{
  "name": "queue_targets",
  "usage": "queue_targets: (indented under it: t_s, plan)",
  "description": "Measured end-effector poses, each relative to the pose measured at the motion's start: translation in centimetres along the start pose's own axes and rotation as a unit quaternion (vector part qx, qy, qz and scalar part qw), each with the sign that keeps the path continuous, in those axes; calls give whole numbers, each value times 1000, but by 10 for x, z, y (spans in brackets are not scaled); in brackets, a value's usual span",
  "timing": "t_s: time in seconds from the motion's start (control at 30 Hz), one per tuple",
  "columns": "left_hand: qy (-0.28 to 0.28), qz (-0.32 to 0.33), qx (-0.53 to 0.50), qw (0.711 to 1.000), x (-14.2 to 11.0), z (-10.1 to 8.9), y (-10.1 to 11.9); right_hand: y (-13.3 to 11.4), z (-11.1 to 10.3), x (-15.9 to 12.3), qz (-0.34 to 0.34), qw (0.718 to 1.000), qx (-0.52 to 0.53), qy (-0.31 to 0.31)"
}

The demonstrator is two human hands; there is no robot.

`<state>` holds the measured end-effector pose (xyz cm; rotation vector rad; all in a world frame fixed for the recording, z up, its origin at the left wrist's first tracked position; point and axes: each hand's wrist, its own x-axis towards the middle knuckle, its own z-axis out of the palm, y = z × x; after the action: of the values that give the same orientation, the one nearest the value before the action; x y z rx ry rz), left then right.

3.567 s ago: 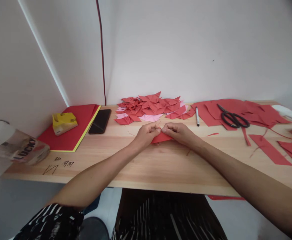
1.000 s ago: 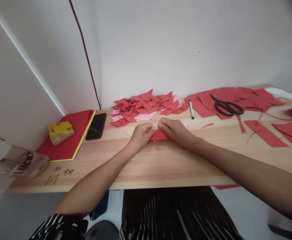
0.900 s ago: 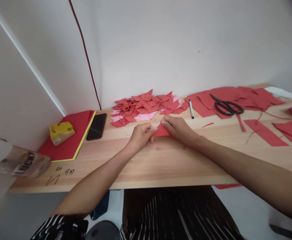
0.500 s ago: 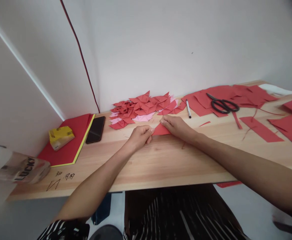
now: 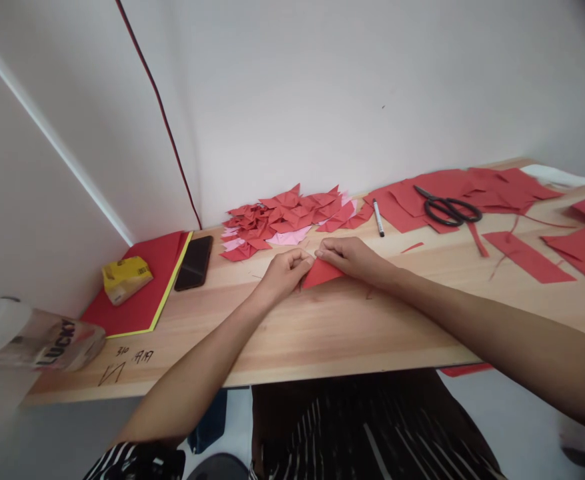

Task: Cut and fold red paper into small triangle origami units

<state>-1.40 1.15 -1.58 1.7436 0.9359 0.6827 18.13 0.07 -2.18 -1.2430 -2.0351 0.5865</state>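
Observation:
Between my hands is a small piece of folded red paper (image 5: pixel 321 273), showing a triangular shape above the table. My left hand (image 5: pixel 288 272) pinches its left corner with thumb and fingers. At its upper right, my right hand (image 5: pixel 349 257) grips the paper, fingers curled and thumb near the top point. The two hands are close together, almost touching. Part of the paper is hidden behind the fingers. Just beyond the hands lies a heap of folded red paper pieces (image 5: pixel 292 217), with some pink paper (image 5: pixel 291 237) among them.
Right of the heap lie a marker (image 5: pixel 378 218), black-handled scissors (image 5: pixel 447 209) and red sheets (image 5: pixel 402 207) with cut strips. On the left are a phone (image 5: pixel 193 263), a red pad (image 5: pixel 137 300) bearing a yellow packet (image 5: pixel 126 278), and a LUCKY bottle (image 5: pixel 67 343) near the edge.
My hands have come closer together and the red paper has turned, its point now up between them. The left hand shifted slightly right. The view moved a little.

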Motion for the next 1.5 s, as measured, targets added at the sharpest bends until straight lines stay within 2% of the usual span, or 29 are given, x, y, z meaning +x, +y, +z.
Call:
queue_targets:
  t_s: [0.13,0.37,0.6,0.7,0.83,1.13,1.33,1.5]
  plan:
    - [13,33,8,999,0,2,0,-3,6,-1,-5,1000,9,-1]
    - [33,10,-56,998,-2,4,0,-5,5,0,-7,999,33,-5]
    - [-3,6,-38,999,0,3,-1,-7,5,-2,-3,999,45,-6]
    - [-3,11,-71,997,1,3,-3,-8,5,-1,-4,998,55,-11]
    - [38,1,-115,993,1,2,-3,-7,3,0,-12,997,70,-30]
    - [88,-3,-106,991,-1,-3,-2,-6,-4,0,-4,995,82,-54]
    - [92,21,-77,993,0,-5,-4,-9,-8,0,9,994,91,-62]
    - [174,59,-33,982,4,-23,-9,-1,-17,-1,26,994,94,-48]
